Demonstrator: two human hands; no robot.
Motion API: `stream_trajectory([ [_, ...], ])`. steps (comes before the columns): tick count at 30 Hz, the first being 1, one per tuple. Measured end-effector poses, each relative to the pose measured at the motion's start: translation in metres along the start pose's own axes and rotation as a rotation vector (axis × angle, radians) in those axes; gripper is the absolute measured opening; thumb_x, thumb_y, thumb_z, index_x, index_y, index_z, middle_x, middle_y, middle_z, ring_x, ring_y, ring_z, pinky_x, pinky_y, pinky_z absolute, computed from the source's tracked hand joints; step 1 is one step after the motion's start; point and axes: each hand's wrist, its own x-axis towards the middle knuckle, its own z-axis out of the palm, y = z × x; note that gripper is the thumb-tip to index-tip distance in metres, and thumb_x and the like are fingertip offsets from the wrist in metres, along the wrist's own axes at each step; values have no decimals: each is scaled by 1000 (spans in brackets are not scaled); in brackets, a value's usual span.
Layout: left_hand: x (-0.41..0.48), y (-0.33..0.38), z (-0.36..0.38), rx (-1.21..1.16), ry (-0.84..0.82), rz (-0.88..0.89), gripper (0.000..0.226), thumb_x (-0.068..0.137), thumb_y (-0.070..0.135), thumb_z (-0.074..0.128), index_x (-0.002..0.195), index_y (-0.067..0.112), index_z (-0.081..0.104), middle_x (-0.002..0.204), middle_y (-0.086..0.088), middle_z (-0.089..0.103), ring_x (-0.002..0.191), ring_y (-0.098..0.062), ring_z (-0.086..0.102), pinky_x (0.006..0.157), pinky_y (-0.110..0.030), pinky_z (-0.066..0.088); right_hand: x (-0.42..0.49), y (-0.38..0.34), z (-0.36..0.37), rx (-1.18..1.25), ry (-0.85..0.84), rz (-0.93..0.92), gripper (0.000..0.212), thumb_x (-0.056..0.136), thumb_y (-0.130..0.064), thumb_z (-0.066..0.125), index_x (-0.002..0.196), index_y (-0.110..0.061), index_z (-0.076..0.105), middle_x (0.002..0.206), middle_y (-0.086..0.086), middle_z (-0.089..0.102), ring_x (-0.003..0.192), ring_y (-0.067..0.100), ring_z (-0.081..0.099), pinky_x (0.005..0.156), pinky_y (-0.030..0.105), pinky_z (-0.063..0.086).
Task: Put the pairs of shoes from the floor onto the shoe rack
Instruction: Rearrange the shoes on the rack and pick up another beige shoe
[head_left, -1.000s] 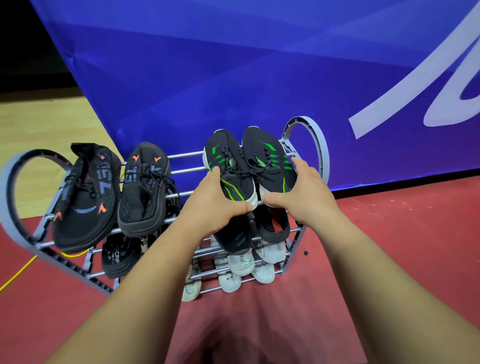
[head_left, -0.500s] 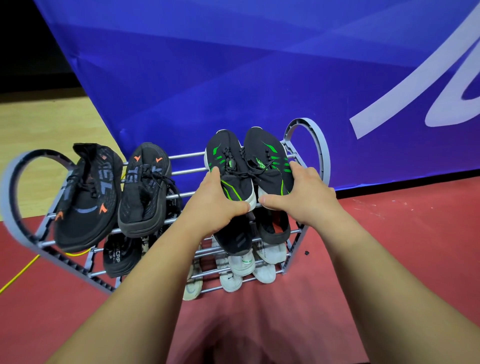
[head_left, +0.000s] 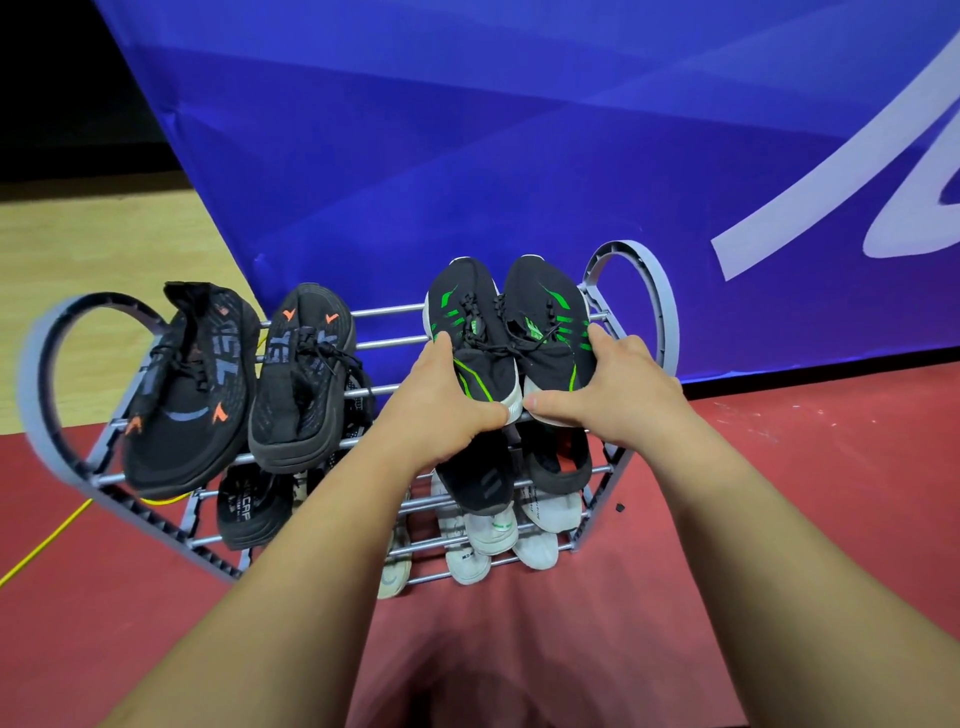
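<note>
On the top shelf of the shoe rack (head_left: 387, 312), toward 9 o'clock, lies a pair of black shoes with orange marks (head_left: 192, 389), toes pointing to 12 o'clock. A black shoe (head_left: 249, 509) sits on the shelf beneath them. Toward 3 o'clock on the top shelf, the left green-striped shoe (head_left: 467, 306) and the right green-striped shoe (head_left: 545, 306) rest side by side, touching. The left hand (head_left: 441, 405) curls around the first one's heel, and the right hand (head_left: 608, 395) grips the other's heel. At 6 o'clock below them, white shoes (head_left: 488, 535) sit on the lower shelves.
</note>
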Motion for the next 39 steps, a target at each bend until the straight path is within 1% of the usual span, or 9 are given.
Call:
stream_trajectory([
  [8,-8,-6,1,5,35,38,51,71,35,79,112,33,49,110,11,68,91,-14,68,79,-42,58,0,-14,-4,-33,-18,26,119,57,-81,72,157,-39,22,153,2,38,136,30,48,107,58,39],
  [14,-17,-10,-1,17,56,57,51,71,35,80,112,34,50,109,16,67,92,-4,66,76,-30,53,-6,-25,-3,34,-80,24,101,63,-55,84,148,-29,35,140,10,51,121,34,57,102,54,49],
  [19,-15,-6,6,38,70,42,51,70,35,78,112,28,49,112,6,64,95,-16,65,81,-39,55,-8,-17,-3,127,-58,-20,97,70,-39,86,151,-26,36,144,6,52,124,31,58,98,52,52],
  [27,-14,-6,11,64,90,55,56,68,44,82,111,28,49,115,7,63,97,-17,65,85,-43,56,-3,-1,-5,320,-63,-101,65,71,-24,87,125,-32,53,123,-2,66,110,23,65,95,51,54],
  [32,-14,-5,13,65,100,77,61,69,46,83,115,30,48,118,8,61,103,-17,63,90,-43,55,-4,1,-7,292,-94,-104,75,73,-25,85,138,-32,48,136,-1,59,123,30,58,103,52,49],
  [34,-17,-4,9,59,91,96,68,69,47,84,122,33,45,122,12,60,109,-11,62,92,-39,54,-4,-7,-11,144,-33,-66,77,71,-35,82,140,-32,46,140,2,50,130,36,46,106,53,45],
  [36,-25,-3,-1,51,107,140,68,70,49,83,122,40,41,113,25,58,105,13,55,86,-21,51,-5,-24,-16,47,137,-66,65,73,-41,73,134,-32,53,136,6,51,130,35,43,107,48,43],
  [38,-38,-1,-20,73,188,204,61,74,50,78,121,49,40,100,42,52,97,31,45,77,-5,40,-11,-46,-17,161,253,-122,55,80,-42,67,133,-30,59,129,5,58,124,31,51,99,40,45],
  [39,-45,-3,-31,73,244,220,59,76,50,75,124,51,41,101,45,52,101,28,47,80,-4,40,-15,-57,-14,260,267,-161,48,82,-42,66,128,-30,63,120,0,64,115,25,58,91,36,47],
])
